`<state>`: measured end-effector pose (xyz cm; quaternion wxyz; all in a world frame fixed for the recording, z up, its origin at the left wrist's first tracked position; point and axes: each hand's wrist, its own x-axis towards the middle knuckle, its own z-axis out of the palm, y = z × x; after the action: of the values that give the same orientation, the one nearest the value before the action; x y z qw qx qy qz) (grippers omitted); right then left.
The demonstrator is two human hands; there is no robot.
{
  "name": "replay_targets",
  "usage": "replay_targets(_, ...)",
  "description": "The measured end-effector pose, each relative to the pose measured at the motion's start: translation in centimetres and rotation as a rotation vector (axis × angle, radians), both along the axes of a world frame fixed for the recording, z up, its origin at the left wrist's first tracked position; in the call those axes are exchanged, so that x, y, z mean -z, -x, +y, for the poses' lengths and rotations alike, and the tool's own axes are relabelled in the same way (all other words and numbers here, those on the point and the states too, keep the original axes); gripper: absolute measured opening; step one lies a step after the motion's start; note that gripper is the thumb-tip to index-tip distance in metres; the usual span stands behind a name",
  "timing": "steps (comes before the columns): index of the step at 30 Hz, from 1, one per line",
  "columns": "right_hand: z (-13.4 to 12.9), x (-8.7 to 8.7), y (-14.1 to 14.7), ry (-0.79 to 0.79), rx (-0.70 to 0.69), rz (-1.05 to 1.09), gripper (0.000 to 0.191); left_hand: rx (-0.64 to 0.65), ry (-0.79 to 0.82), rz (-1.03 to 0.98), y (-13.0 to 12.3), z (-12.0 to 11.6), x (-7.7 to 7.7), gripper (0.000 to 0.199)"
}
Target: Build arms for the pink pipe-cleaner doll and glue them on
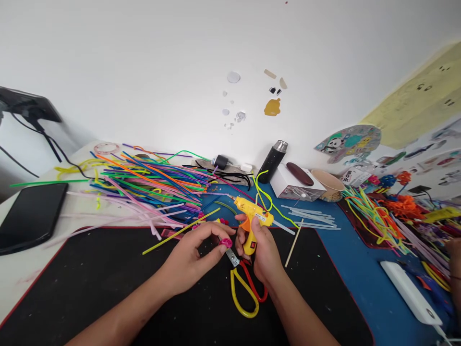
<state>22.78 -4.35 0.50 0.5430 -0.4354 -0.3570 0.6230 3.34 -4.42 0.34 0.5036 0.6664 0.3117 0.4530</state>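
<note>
My right hand (264, 247) is wrapped round the handle of a yellow hot glue gun (249, 211), whose nozzle points to the upper left and whose clear glue stick pokes out at the back. Between the thumb and fingers of my left hand (194, 254) is a small magenta coil (226, 242), apparently of fuzzy pipe cleaner. Below both hands, a pair of scissors (245, 315) with one yellow and one red handle loop lies on the black mat (118, 288). My left fingers partly hide the scissor blades.
Loose coloured pipe cleaners (154, 178) are heaped at the back left, near a black phone (30, 216). Behind the glue gun stand a dark thermos (272, 161) and a white box (293, 185). Clear glue sticks (313, 216) and a thin wooden stick (294, 242) lie to the right. Another person's hand (454, 254) shows at the right edge.
</note>
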Motion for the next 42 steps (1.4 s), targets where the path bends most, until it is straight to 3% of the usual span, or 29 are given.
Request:
replay_targets(4, 0.0, 0.1, 0.3, -0.003, 0.010, -0.011, 0.054, 0.010, -0.068, 0.050, 0.0, 0.0, -0.1, 0.011)
replay_targets(9, 0.0, -0.1, 0.5, 0.016, 0.008, -0.029, 0.058, -0.018, -0.016, 0.052, 0.0, -0.1, -0.4, 0.012)
replay_targets(17, -0.1, 0.3, 0.2, 0.060, 0.022, -0.066, 0.062, 0.144, 0.170, -0.012, 0.2, 0.0, -1.0, 0.009)
replay_targets(20, -0.2, 0.0, 0.4, 0.031, 0.030, -0.070, 0.058, 0.008, 0.243, -0.081, 0.6, 1.1, -0.3, 0.018)
replay_targets(23, -0.4, -0.2, 0.5, 0.017, 0.011, -0.105, 0.056, -0.311, 0.337, -0.133, 1.4, 2.4, 0.4, 0.030)
replay_targets(25, -0.7, -0.2, 0.6, 0.016, -0.014, -0.139, 0.056, -0.415, 0.331, -0.124, 1.8, 3.0, 0.6, 0.033)
replay_targets(35, -1.5, -0.5, 1.6, 0.000, -0.067, -0.410, 0.062, -0.395, 0.305, -0.056, 1.4, 2.7, 0.7, 0.036)
replay_targets(42, -1.8, 0.2, 1.4, -0.079, -0.065, -0.602, 0.057, -0.390, 0.285, -0.068, 1.4, 2.8, 0.7, 0.032)
